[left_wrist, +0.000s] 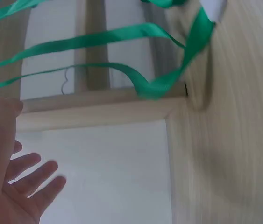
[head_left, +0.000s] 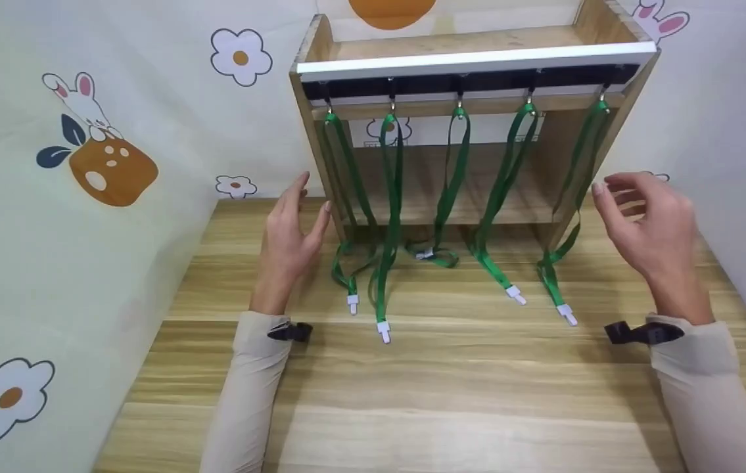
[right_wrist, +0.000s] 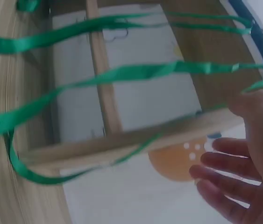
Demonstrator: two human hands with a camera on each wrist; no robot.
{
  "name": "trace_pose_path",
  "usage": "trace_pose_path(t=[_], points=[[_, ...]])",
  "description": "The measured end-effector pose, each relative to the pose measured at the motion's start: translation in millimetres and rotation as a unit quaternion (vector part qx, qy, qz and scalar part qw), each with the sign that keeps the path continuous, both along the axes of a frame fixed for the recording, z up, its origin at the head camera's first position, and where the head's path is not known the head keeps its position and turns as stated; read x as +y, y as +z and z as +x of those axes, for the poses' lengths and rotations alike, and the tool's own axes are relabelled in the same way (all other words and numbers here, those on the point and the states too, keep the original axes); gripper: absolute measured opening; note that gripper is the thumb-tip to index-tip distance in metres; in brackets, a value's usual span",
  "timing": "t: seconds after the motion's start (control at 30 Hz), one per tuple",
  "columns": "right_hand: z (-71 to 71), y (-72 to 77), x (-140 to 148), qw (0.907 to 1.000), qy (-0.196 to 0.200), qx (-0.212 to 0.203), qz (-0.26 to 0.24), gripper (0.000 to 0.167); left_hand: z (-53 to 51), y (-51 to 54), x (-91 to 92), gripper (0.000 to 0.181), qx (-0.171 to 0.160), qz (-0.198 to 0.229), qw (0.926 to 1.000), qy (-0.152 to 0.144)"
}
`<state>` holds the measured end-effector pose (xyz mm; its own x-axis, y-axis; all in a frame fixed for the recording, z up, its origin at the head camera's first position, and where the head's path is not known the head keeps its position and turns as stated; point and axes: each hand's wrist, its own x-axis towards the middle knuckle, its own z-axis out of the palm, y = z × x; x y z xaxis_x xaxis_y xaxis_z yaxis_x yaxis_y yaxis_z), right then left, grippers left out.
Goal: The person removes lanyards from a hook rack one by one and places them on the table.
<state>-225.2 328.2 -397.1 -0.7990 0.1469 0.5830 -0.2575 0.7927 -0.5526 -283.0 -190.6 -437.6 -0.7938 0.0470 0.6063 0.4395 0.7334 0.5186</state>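
Several green lanyards (head_left: pixel 394 197) hang by metal clips from hooks on the dark strip of a wooden rack (head_left: pixel 478 79); their white end clips (head_left: pixel 383 330) lie on the table. My left hand (head_left: pixel 288 243) is just left of the rack, fingers apart, holding nothing. On the other side my right hand (head_left: pixel 655 230) is beside the rightmost lanyard (head_left: pixel 586 157), its fingers loosely bent around nothing. In the left wrist view the left hand (left_wrist: pixel 14 172) is near a green strap (left_wrist: pixel 94 39). The right wrist view has the right hand (right_wrist: pixel 243 163) beside the rack's side and a strap (right_wrist: pixel 136 72).
The wood-grain table (head_left: pixel 451 407) extends in front of the rack. A pale backdrop (head_left: pixel 169 118) printed with flowers, rabbits and oranges stands behind and at both sides. Dark bands with a small black piece sit on both wrists.
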Motion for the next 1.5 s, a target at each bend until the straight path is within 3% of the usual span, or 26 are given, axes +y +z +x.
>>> trace_pose_path(t=[0.07,0.17,0.33,0.47,0.73,0.9,1.03,1.23,1.5], points=[[0.8,1.7,-10,0.9998,0.012,0.014,-0.011,0.044,-4.2,0.3,3.1,0.061,0.011,0.033,0.9992,-0.022],[0.4,2.4,-23,0.9996,0.020,0.005,-0.019,0.055,-12.7,0.2,8.4,0.053,0.016,0.075,0.9957,-0.053],[-2.7,-0.2,-36,0.9994,0.015,-0.011,-0.029,0.069,-21.1,-3.6,16.5,0.046,0.017,0.083,0.9943,-0.064],[-2.2,-0.5,-37,0.9995,0.006,0.003,-0.030,0.059,-19.7,-5.0,19.8,0.045,0.022,0.072,0.9958,-0.053],[1.9,6.7,-34,0.9957,-0.002,0.085,-0.038,0.024,-16.8,-4.0,19.8,0.045,0.013,0.075,0.9953,-0.060],[10.2,22.5,-27,0.9894,-0.003,0.121,-0.080,0.017,-16.9,-3.9,18.9,0.046,0.010,0.075,0.9950,-0.065],[20.8,40.9,-20,0.9841,0.022,0.141,-0.105,0.016,-18.9,-3.1,18.2,0.044,0.010,0.068,0.9957,-0.061],[28.1,52.6,-2,0.9842,0.033,0.097,-0.145,0.017,-19.5,-2.1,17.5,0.044,0.013,0.067,0.9960,-0.058],[30.2,55.8,7,0.9931,-0.005,0.038,-0.111,0.019,-18.9,-2.9,17.6,0.043,0.010,0.069,0.9958,-0.060]])
